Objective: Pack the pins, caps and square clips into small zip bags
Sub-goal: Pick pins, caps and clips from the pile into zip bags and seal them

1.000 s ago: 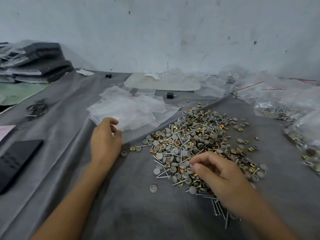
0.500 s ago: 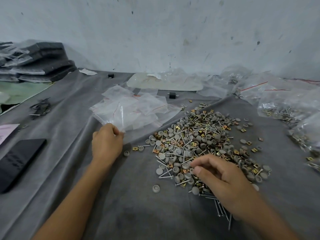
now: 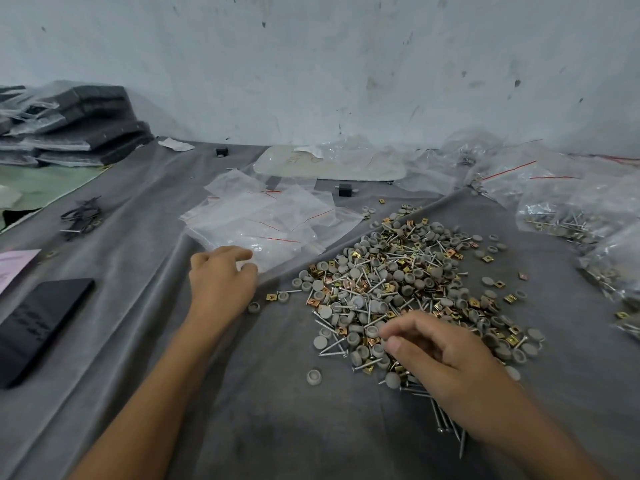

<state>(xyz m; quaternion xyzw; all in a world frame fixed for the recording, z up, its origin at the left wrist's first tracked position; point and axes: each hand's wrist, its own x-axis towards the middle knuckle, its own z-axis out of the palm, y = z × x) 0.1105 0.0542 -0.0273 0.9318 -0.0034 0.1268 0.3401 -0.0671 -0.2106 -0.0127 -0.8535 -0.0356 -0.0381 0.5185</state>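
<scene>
A mixed heap of grey round plastic caps, thin silver metal pins and small brass-coloured square clips is lying loose on the wrinkled grey cloth. A single stray cap is sitting apart at its near edge.

The left hand is resting just left of the heap. Its thumb and forefinger are pinching the near edge of the closest of the clear red-striped plastic zip bags, which are lying flat in an overlapping pile beyond it. The plastic is so see-through that how many bags are in the pinch is hard to make out.

The right hand is hovering over the heap's near side with its fingers curled and thumb close to forefinger. Whether anything is held between them I cannot tell. A few long pins are poking out from under its wrist (held or merely lying there, the palm is hiding it).

Filled clear bags are crowding the right edge, some cut off. A flat black slab and a pink sheet are being cropped at the left.
</scene>
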